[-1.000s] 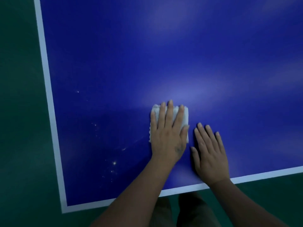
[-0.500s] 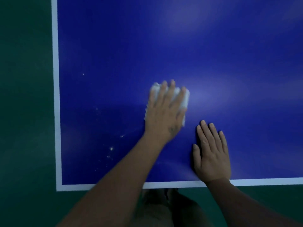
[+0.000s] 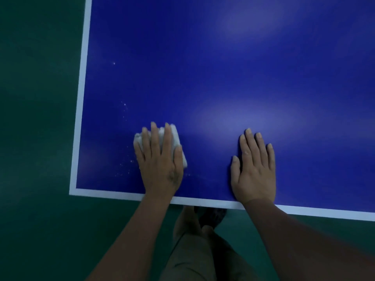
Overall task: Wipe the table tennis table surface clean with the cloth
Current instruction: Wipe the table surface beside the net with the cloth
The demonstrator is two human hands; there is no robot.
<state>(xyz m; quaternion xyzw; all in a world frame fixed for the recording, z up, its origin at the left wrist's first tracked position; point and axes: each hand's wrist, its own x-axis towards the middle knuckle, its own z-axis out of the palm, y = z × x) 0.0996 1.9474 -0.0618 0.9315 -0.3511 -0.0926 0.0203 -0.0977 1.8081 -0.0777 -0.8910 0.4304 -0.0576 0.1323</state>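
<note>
From the head camera, looking down, the blue table tennis table fills most of the scene, with its near left corner in view. A white border line runs along the left edge and along the near edge, meeting at that corner. Dark green floor lies to the left of the table and on the near side.

The left hand lies palm down on the white cloth, near the corner and just in from the near edge. Its fingers are straight and slightly spread, pressing the cloth flat against the table; they do not curl round it. The cloth is folded into a small pad and shows between the fingers, past the fingertips on the far side and beside the thumb on the right.

Small pale specks dot the blue surface to the left of the cloth, both farther away and nearer than it, with a single one farther off toward the left border.

The right hand rests flat on the bare table to the right, well apart from the cloth, fingers straight and close together, thumb out to the left. Its wrist crosses the near border line.

Below the near edge, between the two forearms, the person's legs in tan trousers and a dark shoe show above the floor.
</note>
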